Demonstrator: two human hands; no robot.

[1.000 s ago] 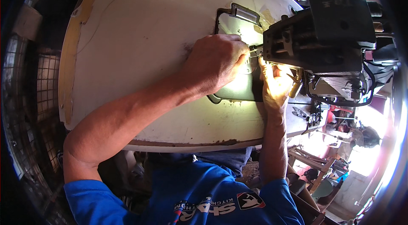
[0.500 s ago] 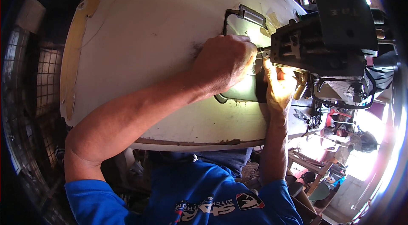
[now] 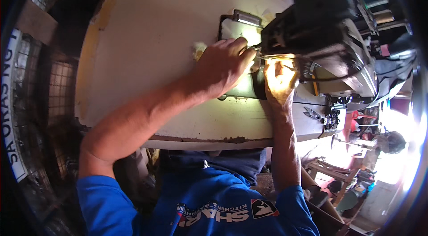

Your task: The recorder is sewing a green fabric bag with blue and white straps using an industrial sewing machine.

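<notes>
While both forearms reach up from the lower edge, the two hands meet at the metal plate (image 3: 232, 35) set into the pale bench (image 3: 151, 44), directly under the dark head of the sewing machine (image 3: 321, 31). Left hand (image 3: 223, 64) lies palm down, fingers curled loosely and pointing right toward the needle area; nothing seen gripped in it, and the fingertips are hidden by glare. Right hand (image 3: 278, 80) sits just beside it, under the machine's lamp, overexposed; cannot tell whether it is open or closed. A small pale scrap (image 3: 198, 49) lies touching the left hand's far edge. Needle zone lies between the hands, nearer the right. Plate's long axis runs toward and away from the person.
</notes>
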